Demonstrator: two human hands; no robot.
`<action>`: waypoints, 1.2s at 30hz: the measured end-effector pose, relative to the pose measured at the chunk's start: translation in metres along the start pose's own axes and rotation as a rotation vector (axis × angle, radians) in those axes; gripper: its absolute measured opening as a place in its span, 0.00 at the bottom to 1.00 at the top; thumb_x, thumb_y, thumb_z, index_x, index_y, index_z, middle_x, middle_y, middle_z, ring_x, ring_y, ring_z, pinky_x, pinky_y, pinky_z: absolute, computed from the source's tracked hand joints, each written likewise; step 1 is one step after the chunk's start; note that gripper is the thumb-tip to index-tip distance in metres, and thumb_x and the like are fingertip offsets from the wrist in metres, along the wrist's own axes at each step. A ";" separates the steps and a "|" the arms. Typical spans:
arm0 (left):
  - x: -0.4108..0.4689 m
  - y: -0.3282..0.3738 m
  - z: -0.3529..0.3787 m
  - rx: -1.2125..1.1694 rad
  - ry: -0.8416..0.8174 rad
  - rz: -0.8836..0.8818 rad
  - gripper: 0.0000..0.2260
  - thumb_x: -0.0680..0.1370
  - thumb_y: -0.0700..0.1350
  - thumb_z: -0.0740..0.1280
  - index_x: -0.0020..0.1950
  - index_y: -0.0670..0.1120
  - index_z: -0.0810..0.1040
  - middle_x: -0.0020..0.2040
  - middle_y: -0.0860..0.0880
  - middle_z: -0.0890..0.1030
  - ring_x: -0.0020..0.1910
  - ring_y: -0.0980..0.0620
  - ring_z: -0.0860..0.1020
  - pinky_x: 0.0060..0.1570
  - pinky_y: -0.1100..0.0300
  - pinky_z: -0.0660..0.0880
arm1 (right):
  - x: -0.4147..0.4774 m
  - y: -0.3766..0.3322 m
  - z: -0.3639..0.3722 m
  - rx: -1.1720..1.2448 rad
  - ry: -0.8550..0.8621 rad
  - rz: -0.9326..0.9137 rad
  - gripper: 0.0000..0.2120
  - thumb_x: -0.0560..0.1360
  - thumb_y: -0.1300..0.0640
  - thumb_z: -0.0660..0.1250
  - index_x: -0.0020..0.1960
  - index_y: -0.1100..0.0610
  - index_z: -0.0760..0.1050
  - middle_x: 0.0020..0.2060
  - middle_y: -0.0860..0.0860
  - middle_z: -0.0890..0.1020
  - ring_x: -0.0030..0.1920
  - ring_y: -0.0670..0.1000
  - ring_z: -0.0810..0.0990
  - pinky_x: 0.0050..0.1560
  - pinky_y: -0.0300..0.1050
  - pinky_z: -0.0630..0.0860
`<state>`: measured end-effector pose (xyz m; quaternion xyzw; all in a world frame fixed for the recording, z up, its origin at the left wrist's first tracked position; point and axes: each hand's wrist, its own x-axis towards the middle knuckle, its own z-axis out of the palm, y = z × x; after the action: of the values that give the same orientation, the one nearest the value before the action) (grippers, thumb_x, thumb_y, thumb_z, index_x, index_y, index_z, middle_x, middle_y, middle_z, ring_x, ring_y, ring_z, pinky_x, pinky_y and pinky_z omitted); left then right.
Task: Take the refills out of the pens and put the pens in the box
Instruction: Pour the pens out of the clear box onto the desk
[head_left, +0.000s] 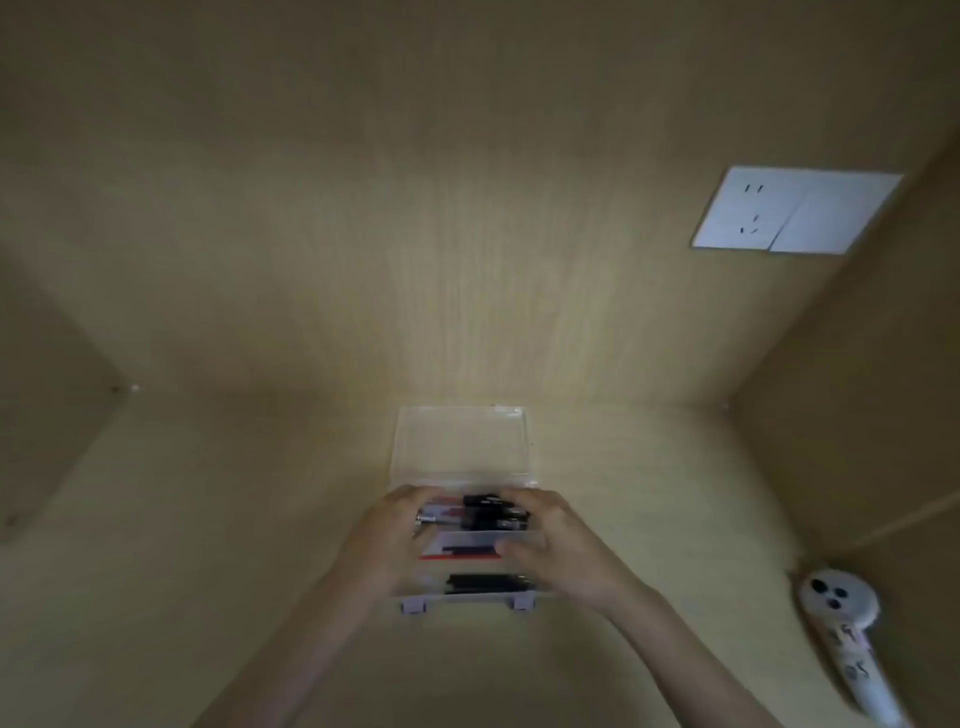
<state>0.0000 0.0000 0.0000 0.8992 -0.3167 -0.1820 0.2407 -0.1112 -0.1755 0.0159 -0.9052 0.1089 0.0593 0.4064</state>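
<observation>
Left grip: the left hand (387, 540) has its fingers curled at the left end of the box (467, 597). Blur hides whether they clamp the box wall or a pen tip.
Right grip: the right hand (563, 540) is curled over the right end of the box, thumb lying across its middle row. What it has hold of, if anything, I cannot tell.
Hands counted: two, both bare, one at each end of the box.
Box: one, clear plastic, on the desk (208, 519) between the hands. Its lid (462, 447) is swung open on the far side.
Latches: two grey ones (414, 605) on the box's near edge.
Rows in box: three visible, running left to right.
Far row: a cluster of black pens (488, 512) with some red and clear parts at its left. Too blurred to count.
Middle row: a red-and-black pen (462, 552), perhaps more than one.
Near row: dark pens (485, 583), number unclear.
Right of box: one white handheld device (841, 613) with dark round buttons, well apart from the box.
Beyond box: one white socket plate (795, 210) on the wooden wall, up and to the right.
</observation>
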 end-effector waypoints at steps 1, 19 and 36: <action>0.004 -0.004 0.006 0.005 -0.001 0.020 0.19 0.79 0.43 0.62 0.70 0.49 0.67 0.67 0.51 0.71 0.64 0.53 0.71 0.61 0.62 0.67 | 0.007 0.005 0.007 -0.012 -0.002 -0.033 0.25 0.76 0.52 0.66 0.71 0.50 0.64 0.67 0.46 0.69 0.69 0.45 0.63 0.65 0.32 0.60; 0.049 -0.049 0.077 0.156 0.299 0.329 0.14 0.79 0.51 0.58 0.62 0.47 0.71 0.58 0.51 0.75 0.55 0.54 0.71 0.53 0.67 0.61 | 0.045 0.062 0.052 -0.309 0.322 -0.289 0.27 0.73 0.42 0.66 0.67 0.53 0.68 0.58 0.45 0.72 0.62 0.45 0.69 0.62 0.36 0.64; 0.050 -0.038 0.065 0.200 -0.054 0.191 0.20 0.80 0.58 0.52 0.61 0.47 0.74 0.58 0.48 0.75 0.57 0.50 0.71 0.57 0.59 0.63 | 0.070 0.056 0.055 -0.568 0.056 -0.078 0.26 0.69 0.35 0.66 0.52 0.57 0.75 0.47 0.51 0.74 0.50 0.52 0.73 0.50 0.49 0.73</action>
<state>0.0237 -0.0269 -0.0830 0.8793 -0.4238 -0.1499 0.1575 -0.0583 -0.1807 -0.0750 -0.9876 0.0645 0.0467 0.1355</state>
